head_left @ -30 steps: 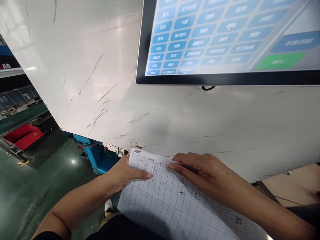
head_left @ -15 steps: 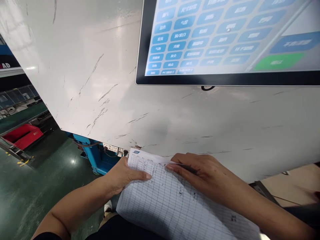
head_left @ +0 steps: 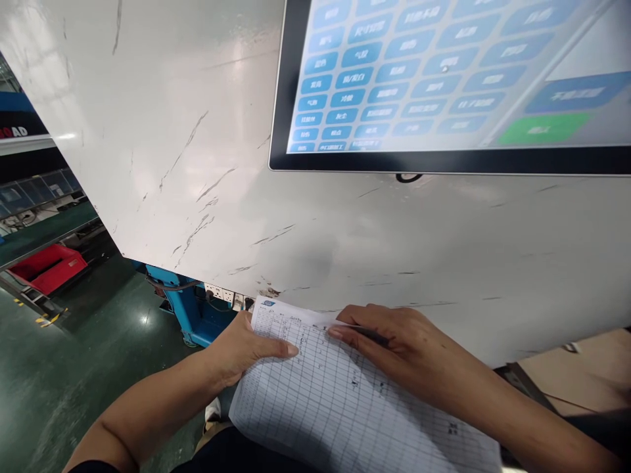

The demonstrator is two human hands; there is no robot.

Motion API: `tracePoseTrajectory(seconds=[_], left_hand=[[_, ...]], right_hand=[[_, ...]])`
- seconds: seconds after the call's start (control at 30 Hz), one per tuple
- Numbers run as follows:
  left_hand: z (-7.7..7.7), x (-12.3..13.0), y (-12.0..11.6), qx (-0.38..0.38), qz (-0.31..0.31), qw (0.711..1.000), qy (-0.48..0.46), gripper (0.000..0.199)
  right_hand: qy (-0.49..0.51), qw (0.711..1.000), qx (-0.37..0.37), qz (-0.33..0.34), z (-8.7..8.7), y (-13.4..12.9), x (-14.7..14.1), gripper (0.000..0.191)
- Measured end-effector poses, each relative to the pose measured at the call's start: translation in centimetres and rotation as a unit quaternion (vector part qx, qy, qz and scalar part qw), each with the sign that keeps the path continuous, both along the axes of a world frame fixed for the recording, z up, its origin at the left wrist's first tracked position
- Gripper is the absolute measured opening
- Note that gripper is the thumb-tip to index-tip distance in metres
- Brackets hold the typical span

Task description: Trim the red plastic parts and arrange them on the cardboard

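Observation:
A paper sheet (head_left: 305,401) printed with a grid and bearing some handwritten marks slants down from the table's front edge toward my body. My left hand (head_left: 251,348) grips its upper left corner, thumb lying on top and fingers hidden beneath. At the upper edge, my right hand (head_left: 389,338) pinches the paper between thumb and fingers. A dark strip shows inside the right hand's grip; I cannot make out whether it is shadow or an object. A small blue logo sits in the sheet's top left corner.
A screen (head_left: 394,161) with rows of blue buttons and one green button stands over the white marbled table (head_left: 221,217). Below the table's left edge are a blue metal leg (head_left: 180,305) and a power strip (head_left: 224,293). A red bin (head_left: 49,268) lies farther left; cardboard (head_left: 576,368) is at right.
The view has shifted slightly, so the screen and table sit a little lower in it. Both hands keep their hold on the sheet, almost unmoved.

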State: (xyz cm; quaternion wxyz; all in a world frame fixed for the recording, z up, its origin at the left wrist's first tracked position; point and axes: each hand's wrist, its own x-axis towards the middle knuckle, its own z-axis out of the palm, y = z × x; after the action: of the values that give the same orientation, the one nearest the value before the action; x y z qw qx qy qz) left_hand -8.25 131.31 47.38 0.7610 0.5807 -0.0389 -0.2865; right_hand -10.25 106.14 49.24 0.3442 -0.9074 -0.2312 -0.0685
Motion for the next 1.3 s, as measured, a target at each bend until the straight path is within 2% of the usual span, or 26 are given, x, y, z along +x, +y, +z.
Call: tracePoseTrajectory(seconds=[0.2,0.43,0.6,0.9,1.17,1.3], left_hand=[[0.5,-0.2,0.0,0.008,0.006,1.0,0.004,0.05],[1.0,-0.1,-0.1,0.021,0.011,1.0,0.001,0.048],[0.8,0.0,-0.2,0.024,0.012,1.0,0.004,0.045],[0.3,0.1,-0.1,0.017,0.004,1.0,-0.008,0.043],[0.4,-0.1,-0.1,0.013,-0.002,1.0,-0.014,0.046],[0.4,-0.3,-0.1,0.013,-0.001,1.0,-0.015,0.045]], right_hand=[[0.023,0.999,0.018,-0.019,0.8,-0.2,-0.5,0.043],[0.007,1.0,0.021,-0.016,0.6,-0.4,-0.4,0.048],[0.006,0.999,0.024,-0.023,0.8,-0.3,-0.6,0.047],[-0.007,0.999,0.038,-0.011,-0.2,-0.4,0.1,0.048],[0.006,0.998,0.051,-0.03,0.9,-0.2,-0.9,0.046],[-0.001,0.998,0.047,-0.031,0.7,-0.3,-0.9,0.046]])
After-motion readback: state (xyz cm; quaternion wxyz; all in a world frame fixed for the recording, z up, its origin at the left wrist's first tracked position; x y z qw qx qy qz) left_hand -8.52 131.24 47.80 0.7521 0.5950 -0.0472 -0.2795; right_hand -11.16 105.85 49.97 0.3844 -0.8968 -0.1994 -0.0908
